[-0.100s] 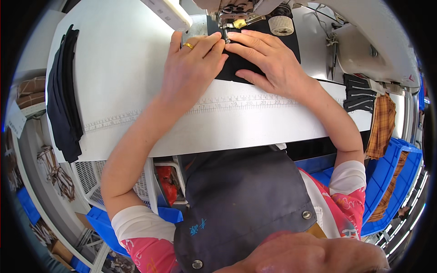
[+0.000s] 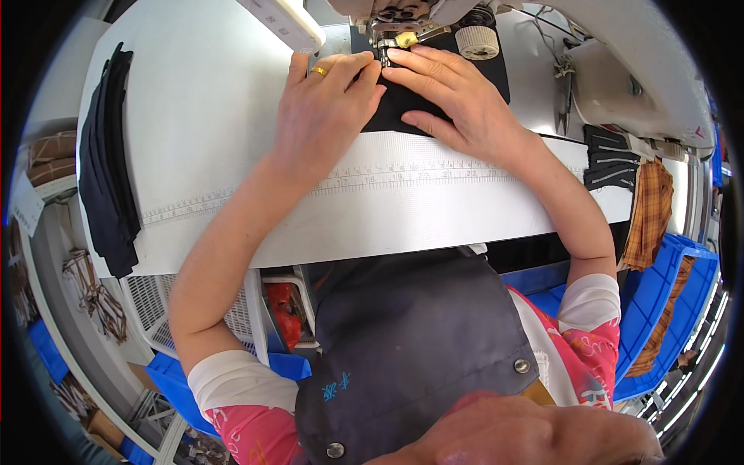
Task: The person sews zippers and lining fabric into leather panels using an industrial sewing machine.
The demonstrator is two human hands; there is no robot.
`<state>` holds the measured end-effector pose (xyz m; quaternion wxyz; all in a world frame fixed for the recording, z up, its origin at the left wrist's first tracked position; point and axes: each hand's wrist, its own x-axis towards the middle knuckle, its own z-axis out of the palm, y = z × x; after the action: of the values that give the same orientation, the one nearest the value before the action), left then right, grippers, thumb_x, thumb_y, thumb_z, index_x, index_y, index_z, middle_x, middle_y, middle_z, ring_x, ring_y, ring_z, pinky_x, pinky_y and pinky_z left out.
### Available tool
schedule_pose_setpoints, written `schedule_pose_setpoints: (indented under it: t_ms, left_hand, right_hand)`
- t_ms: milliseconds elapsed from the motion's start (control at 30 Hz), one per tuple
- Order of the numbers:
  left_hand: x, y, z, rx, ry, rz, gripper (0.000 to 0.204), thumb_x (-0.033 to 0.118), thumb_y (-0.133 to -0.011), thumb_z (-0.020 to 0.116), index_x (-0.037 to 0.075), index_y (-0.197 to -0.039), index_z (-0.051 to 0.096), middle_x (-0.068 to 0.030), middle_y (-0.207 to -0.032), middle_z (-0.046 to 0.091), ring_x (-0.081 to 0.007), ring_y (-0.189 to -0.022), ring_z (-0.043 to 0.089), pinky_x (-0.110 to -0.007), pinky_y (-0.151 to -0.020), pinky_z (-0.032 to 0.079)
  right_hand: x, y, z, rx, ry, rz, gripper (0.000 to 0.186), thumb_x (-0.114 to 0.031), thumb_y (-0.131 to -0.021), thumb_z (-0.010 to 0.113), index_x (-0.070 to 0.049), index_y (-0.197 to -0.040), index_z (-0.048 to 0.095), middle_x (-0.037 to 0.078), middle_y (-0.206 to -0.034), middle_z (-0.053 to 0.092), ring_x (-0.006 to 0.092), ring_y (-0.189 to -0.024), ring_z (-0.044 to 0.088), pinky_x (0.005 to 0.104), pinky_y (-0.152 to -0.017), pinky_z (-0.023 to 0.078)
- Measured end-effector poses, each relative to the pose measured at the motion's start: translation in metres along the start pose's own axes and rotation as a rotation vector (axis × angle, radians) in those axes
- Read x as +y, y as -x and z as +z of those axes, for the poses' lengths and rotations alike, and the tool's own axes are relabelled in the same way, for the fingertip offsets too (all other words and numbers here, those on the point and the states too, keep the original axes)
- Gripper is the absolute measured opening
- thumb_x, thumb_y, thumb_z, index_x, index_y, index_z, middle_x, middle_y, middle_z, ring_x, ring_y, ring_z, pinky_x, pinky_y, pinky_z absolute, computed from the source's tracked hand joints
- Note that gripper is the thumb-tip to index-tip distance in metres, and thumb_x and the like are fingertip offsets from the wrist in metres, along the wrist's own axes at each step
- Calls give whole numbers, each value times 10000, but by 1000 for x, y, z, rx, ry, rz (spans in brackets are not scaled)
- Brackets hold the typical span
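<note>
Black cloth (image 2: 395,115) lies under the needle area of a sewing machine (image 2: 403,17), around its metal presser foot (image 2: 385,56). On the cloth's left edge, my left hand (image 2: 325,101) has its thumb and forefinger drawn together by the foot, gripping the cloth; a gold ring shows on one finger. My right hand (image 2: 461,97) rests flat to the right of the foot, fingers stretched over the cloth and thumb apart. The stitching point itself is mostly hidden by fingertips and foot.
A ruler strip (image 2: 399,177) crosses the white table (image 2: 209,101). Folded black pieces (image 2: 108,163) lie at its left end. To the right are black pieces with zips (image 2: 610,157), orange plaid cloth (image 2: 649,213) and a blue bin (image 2: 674,310). A white basket (image 2: 159,310) stands below the table.
The black cloth has shifted slightly away from me, toward the machine. Both hands have moved a little with it, keeping their places beside the foot.
</note>
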<state>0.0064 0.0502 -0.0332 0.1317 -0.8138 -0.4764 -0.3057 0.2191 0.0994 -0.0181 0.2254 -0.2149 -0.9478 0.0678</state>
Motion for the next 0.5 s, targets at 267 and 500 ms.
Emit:
schedule_pose_setpoints:
  t_ms: [267, 500]
  left_hand:
    - [-3, -3, 2, -89, 42, -94, 232, 165, -838, 699, 85, -1056, 704, 15, -1074, 642, -171, -863, 628, -347, -872, 427]
    - [-5, -2, 1, 14, 93, -35, 263, 174, -766, 757, 83, -1007, 705, 5, -1023, 635, -185, -867, 626, -328, -853, 481]
  right_hand:
    - [11, -9, -27, 161, -1035, 899, 383, -284, -964, 558, 35, -1172, 592, 33, -792, 666, 48, -551, 550, 189, -485, 444]
    - [13, -12, -8, 171, -352, 119, 211, -197, -877, 670, -89, -1056, 697, 51, -1038, 684, 194, -901, 626, 284, -764, 505]
